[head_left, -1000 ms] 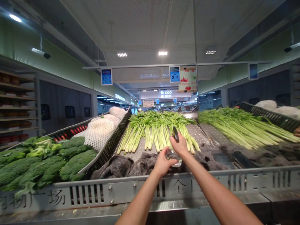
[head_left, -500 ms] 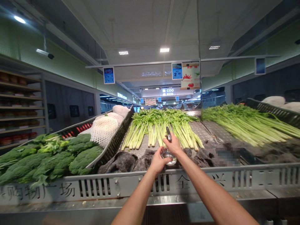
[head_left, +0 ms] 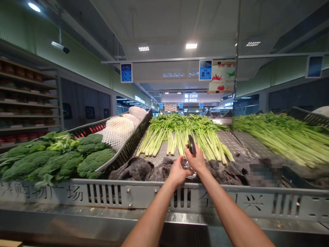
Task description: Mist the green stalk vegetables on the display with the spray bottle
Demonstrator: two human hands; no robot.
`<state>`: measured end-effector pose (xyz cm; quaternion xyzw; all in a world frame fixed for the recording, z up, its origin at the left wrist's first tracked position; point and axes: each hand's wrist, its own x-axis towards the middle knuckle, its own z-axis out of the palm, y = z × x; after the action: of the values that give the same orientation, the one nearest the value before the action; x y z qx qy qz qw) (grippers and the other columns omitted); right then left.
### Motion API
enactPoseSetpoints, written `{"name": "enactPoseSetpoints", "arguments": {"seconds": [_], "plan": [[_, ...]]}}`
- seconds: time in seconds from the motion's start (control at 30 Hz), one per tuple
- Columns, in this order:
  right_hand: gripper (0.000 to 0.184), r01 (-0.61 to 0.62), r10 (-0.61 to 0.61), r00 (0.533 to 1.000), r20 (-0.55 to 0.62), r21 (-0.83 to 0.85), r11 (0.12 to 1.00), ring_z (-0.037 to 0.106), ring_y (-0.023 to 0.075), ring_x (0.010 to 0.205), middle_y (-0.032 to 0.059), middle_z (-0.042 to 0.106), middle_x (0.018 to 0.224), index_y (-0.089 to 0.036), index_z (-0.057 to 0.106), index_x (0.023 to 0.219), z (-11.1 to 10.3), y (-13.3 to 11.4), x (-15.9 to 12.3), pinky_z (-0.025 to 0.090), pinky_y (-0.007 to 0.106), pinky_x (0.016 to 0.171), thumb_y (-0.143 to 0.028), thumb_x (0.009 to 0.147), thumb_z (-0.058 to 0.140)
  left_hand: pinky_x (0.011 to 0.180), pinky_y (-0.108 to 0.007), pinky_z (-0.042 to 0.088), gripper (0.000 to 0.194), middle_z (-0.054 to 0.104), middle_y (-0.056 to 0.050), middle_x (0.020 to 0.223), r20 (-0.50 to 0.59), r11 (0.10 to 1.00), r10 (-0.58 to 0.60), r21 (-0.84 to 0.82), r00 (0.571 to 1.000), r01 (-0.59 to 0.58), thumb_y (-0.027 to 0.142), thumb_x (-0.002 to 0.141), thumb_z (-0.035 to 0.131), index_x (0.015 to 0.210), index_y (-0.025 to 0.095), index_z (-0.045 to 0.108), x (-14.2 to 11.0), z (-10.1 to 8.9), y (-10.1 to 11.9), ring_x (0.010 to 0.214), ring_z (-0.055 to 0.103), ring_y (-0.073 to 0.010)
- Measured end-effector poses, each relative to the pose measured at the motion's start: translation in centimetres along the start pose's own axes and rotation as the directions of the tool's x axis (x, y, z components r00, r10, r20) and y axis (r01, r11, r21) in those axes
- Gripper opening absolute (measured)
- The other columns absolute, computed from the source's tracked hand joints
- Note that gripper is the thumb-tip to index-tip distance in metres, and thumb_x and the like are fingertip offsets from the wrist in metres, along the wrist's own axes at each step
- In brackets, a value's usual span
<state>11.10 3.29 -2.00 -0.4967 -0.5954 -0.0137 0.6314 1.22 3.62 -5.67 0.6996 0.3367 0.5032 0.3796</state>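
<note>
Both of my hands are on a clear spray bottle (head_left: 191, 173) with a dark trigger head, held over the front of the vegetable bin. My right hand (head_left: 195, 157) wraps its neck just below the head. Lower down, my left hand (head_left: 178, 171) grips the see-through body from the left side. Beyond the bottle, bunches of celery (head_left: 177, 135) lie in a row, leaves to the back and pale stalk ends toward me. Dark crumpled cloth (head_left: 135, 168) lies along the bin front, below the stalks.
Broccoli (head_left: 61, 157) fills the left bin, with white foam-netted produce (head_left: 119, 132) behind it. A slotted grey front rail (head_left: 144, 193) runs across below my hands. To the right, a mirror (head_left: 272, 89) reflects the celery. Price signs (head_left: 205, 70) hang overhead.
My view has shifted, so the bins sit slightly higher and the signs farther right. My hands keep hold of the spray bottle, whose head now points more upright.
</note>
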Motion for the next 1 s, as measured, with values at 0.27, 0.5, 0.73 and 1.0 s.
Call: {"name": "enactPoseSetpoints", "arguments": {"seconds": [0.27,0.5,0.73,1.0], "plan": [[0.036,0.037,-0.042,0.999,0.035,0.125,0.992,0.053,0.0135,0.066,0.005,0.06,0.083,-0.015,0.052,0.098,0.2,1.7,-0.5,0.041,0.025,0.062,-0.034,0.067,0.05,0.08,-0.027,0.038,0.061,0.055,-0.005,0.099,-0.041,0.995,-0.062,0.072,0.997,0.065,0.008,0.042,0.071,0.098,0.017,0.05,0.0,0.2,0.3,0.091,0.051,-0.018],[0.03,0.024,-0.02,0.999,-0.026,0.141,0.99,0.055,0.0145,0.069,0.0061,0.06,0.083,-0.014,0.054,0.088,0.1,1.5,-0.5,0.042,0.026,0.065,-0.035,0.067,0.048,0.08,-0.028,0.038,0.059,0.057,-0.004,0.094,-0.02,0.989,-0.076,0.126,0.997,0.078,0.008,0.04,0.072,0.095,0.016,0.051,0.0,0.2,0.2,0.088,0.051,-0.0177],[0.034,0.02,-0.019,0.999,-0.042,0.027,0.999,0.052,0.0139,0.064,0.0039,0.058,0.078,-0.015,0.052,0.094,0.0,1.2,-1.0,0.041,0.027,0.064,-0.036,0.068,0.046,0.083,-0.027,0.037,0.061,0.056,-0.005,0.1,0.021,0.998,-0.045,0.033,0.999,0.045,0.003,0.04,0.07,0.096,0.016,0.05,0.2,0.2,-0.1,0.093,0.05,-0.0178],[0.036,0.112,-0.11,0.994,0.018,-0.163,0.98,0.051,0.016,0.071,0.0061,0.057,0.081,-0.014,0.052,0.095,-1.3,-1.1,0.5,0.039,0.027,0.066,-0.037,0.068,0.044,0.085,-0.029,0.036,0.061,0.055,-0.008,0.106,0.035,0.982,0.034,-0.185,0.999,-0.027,0.005,0.045,0.068,0.102,0.015,0.048,-0.2,0.3,1.1,0.099,0.049,-0.0191]]}}
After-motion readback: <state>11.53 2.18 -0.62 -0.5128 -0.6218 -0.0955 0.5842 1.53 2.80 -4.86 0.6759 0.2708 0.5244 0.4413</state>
